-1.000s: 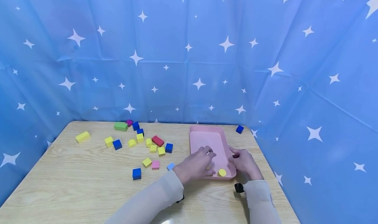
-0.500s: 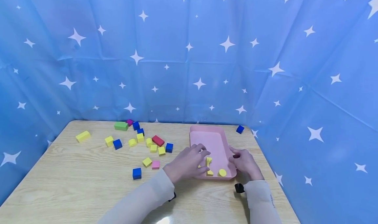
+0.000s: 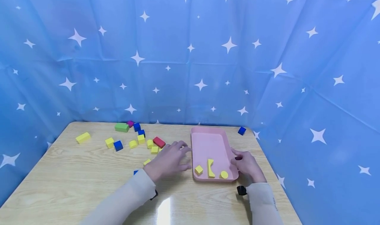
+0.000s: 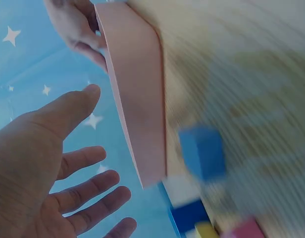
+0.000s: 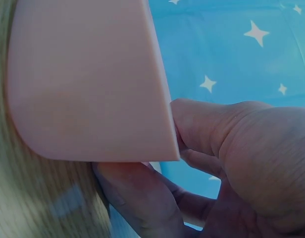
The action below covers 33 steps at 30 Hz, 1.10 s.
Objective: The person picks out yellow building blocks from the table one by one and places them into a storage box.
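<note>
Left hand (image 3: 170, 160) spread open-fingered, right hand (image 3: 248, 166) gripping smooth pink tray (image 3: 207, 142), yellow arch (image 3: 209, 169), cube (image 3: 199, 170), round block (image 3: 224, 175) inside

Pink tray (image 5: 88, 89) cropped, right wrist view; blue block (image 4: 203, 151) blurred, left wrist

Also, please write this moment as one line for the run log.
left hand: empty, beside shallow pink rectangular tray; right hand: holds tray's right side; in tray: yellow cube, yellow arched block, yellow round block
</note>
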Tool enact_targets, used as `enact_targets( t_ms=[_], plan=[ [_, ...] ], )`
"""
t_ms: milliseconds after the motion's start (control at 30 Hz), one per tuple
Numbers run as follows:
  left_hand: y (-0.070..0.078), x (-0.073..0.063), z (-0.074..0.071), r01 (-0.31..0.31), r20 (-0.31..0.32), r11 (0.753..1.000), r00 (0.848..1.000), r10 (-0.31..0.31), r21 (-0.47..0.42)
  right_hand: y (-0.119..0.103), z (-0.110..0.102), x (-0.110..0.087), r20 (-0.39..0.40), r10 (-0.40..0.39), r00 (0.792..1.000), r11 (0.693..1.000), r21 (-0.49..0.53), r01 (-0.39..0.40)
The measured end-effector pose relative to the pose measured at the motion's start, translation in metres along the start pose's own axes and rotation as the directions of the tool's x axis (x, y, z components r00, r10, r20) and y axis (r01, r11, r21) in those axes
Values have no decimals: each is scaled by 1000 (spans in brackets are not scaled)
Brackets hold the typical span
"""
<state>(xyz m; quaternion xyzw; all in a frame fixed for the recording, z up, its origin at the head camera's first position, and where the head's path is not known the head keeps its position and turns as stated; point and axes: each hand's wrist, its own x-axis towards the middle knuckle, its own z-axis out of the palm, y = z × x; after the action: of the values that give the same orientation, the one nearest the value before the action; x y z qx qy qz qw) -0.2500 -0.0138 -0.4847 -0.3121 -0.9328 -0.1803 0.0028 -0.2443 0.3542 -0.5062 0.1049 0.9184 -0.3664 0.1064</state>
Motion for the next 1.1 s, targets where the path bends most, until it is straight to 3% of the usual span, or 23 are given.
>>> enact_targets(
  t_ms=[367,633,833,1100],
  plan=[
    [-54,-27,-25,96,-88,995,991,-95,1,-1,-1,2,-7,6,1000,1000,5,-6],
    [-87,-46,-37,208,-68,978,976,-208,-6,3,0,3,-1,23,1000,1000,-3,-23],
    [-100,-48,-40,254,-44,965,965,-257,-60,4,0,2,-6,32,999,999,-6,-32],
    [-110,-44,-35,228,-33,971,972,-231,-70,2,2,1,-11,54,998,999,1,-54]
  ],
)
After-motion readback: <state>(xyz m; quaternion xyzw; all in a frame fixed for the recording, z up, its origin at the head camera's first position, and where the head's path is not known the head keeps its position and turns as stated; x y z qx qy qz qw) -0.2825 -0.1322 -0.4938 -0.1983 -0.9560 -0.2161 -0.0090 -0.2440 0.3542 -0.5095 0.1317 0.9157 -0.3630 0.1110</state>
